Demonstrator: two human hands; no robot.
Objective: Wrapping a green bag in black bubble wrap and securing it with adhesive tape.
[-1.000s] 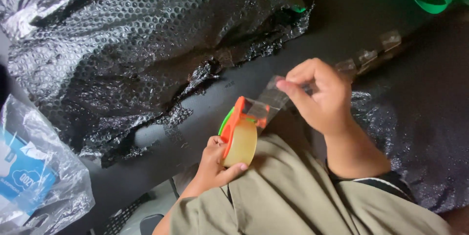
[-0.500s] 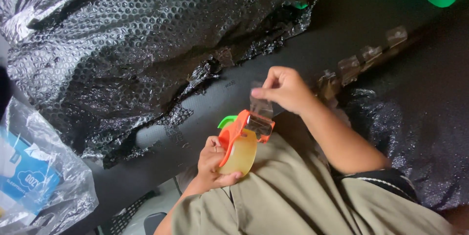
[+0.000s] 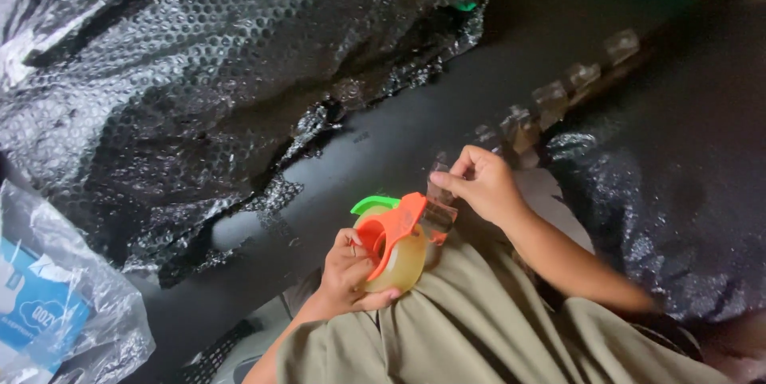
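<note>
A person's left hand (image 3: 349,271) was wrapped around an orange plastic tape dispenser holding a roll of clear tape (image 3: 396,244), fingers closed on its lower edge and thumb side, gripping it firmly. The dispenser rested against the person's lap, on olive-green cloth (image 3: 471,328), near the bottom centre of the view. Just right of the dispenser, the right hand (image 3: 484,185) pinched the free end of the clear tape strip (image 3: 440,202) between thumb and fingertips, the short strip stretched from the dispenser's mouth. A small bright green plastic tab (image 3: 373,204) showed just above and left of the dispenser. Up and left of the dispenser lay a large crumpled sheet of black bubble wrap (image 3: 183,73). Up and right of it, a row of cut clear tape pieces (image 3: 550,101) stuck along a dark edge. Far left of the dispenser sat a clear plastic bag with a blue and white card inside (image 3: 48,304).
</note>
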